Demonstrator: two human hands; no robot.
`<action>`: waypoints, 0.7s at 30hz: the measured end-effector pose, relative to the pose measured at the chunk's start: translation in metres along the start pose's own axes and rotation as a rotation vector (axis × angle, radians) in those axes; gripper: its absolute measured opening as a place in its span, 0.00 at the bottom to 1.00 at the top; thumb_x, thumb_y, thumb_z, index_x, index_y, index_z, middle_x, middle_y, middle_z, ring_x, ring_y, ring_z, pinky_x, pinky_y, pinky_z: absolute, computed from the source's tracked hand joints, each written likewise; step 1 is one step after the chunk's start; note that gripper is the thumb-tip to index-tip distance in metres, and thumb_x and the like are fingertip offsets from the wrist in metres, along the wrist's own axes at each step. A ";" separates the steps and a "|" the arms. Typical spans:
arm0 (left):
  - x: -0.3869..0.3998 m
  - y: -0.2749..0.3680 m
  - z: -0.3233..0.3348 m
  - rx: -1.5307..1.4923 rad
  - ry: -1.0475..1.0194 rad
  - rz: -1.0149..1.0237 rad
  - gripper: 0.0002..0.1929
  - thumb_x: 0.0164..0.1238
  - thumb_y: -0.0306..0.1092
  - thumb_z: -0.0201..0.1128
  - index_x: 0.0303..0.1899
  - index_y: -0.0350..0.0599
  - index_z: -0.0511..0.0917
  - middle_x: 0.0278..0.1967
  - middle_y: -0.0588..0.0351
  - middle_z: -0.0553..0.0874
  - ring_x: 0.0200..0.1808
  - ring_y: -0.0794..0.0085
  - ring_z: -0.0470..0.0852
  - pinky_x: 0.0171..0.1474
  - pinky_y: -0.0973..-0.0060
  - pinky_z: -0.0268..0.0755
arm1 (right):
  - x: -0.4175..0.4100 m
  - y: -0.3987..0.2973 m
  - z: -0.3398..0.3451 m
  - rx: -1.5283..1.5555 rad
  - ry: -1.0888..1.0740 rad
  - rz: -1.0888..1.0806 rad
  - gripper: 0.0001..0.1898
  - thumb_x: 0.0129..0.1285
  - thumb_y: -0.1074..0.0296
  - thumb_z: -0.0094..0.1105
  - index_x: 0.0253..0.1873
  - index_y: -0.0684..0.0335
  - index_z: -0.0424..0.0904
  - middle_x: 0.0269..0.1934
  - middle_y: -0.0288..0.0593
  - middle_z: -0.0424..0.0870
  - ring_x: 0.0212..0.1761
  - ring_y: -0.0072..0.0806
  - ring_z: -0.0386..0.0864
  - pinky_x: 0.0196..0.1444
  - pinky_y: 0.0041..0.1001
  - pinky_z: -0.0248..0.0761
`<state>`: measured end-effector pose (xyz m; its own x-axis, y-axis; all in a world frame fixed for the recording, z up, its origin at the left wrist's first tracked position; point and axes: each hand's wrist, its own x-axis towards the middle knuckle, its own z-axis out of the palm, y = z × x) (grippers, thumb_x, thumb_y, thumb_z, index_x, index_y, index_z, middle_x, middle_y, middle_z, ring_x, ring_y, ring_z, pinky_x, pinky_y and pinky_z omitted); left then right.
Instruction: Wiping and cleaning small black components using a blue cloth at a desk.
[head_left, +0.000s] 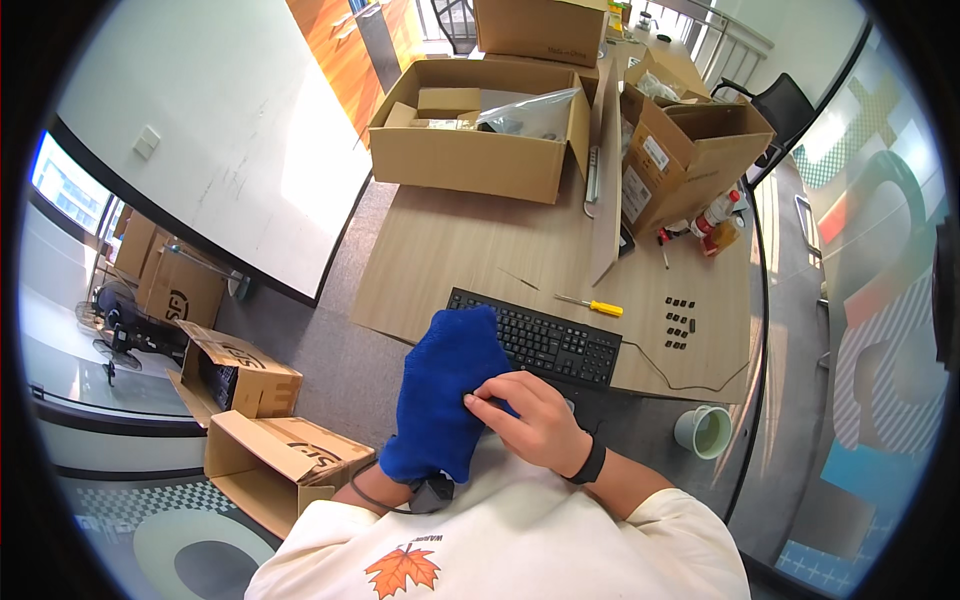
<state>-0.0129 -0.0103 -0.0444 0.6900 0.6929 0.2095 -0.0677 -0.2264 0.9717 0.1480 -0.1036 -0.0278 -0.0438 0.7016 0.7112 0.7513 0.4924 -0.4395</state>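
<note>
A blue cloth (450, 390) lies draped over my left hand, hiding its fingers; only the wrist shows below it. My right hand (529, 420), with a black band on the wrist, pinches a small black piece (468, 397), likely a keycap, against the cloth. Beyond the cloth a black keyboard (559, 341) rests at the desk's near edge, its left part partly covered. Several black keycaps (679, 324) stand in rows on the right of the desk. Behind the keyboard lie a yellow-handled screwdriver (604, 307) and a thin pointed tool (525, 281).
An open cardboard box (465, 161) with a plastic bag sits at the back of the desk (442, 240). Right of a low divider (606, 187) are another carton (675, 172) and two bottles (716, 221). A pale green bin (703, 433) and open cartons (255, 465) stand on the floor.
</note>
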 end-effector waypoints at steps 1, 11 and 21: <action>0.000 0.000 0.000 -0.003 -0.002 0.000 0.18 0.83 0.27 0.62 0.69 0.38 0.82 0.65 0.48 0.89 0.66 0.61 0.87 0.74 0.66 0.77 | 0.004 -0.002 0.000 0.012 0.016 -0.013 0.19 0.53 0.76 0.73 0.53 0.66 0.91 0.47 0.45 0.86 0.46 0.39 0.87 0.47 0.32 0.85; 0.007 0.005 0.003 -0.034 0.003 0.017 0.18 0.84 0.27 0.62 0.69 0.39 0.82 0.65 0.48 0.89 0.66 0.62 0.88 0.73 0.67 0.78 | -0.006 -0.006 0.007 0.024 0.002 0.023 0.17 0.58 0.74 0.71 0.53 0.69 0.88 0.48 0.45 0.85 0.49 0.39 0.85 0.51 0.34 0.84; 0.009 0.001 0.009 0.011 -0.010 -0.018 0.18 0.82 0.27 0.62 0.68 0.39 0.82 0.63 0.48 0.89 0.65 0.61 0.87 0.72 0.66 0.78 | -0.016 0.008 0.006 0.040 0.042 0.103 0.18 0.58 0.75 0.70 0.54 0.69 0.88 0.49 0.46 0.85 0.49 0.42 0.85 0.51 0.35 0.84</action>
<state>-0.0001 -0.0106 -0.0423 0.6982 0.6900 0.1908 -0.0474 -0.2214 0.9740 0.1506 -0.1080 -0.0455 0.0603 0.7276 0.6833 0.7234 0.4398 -0.5322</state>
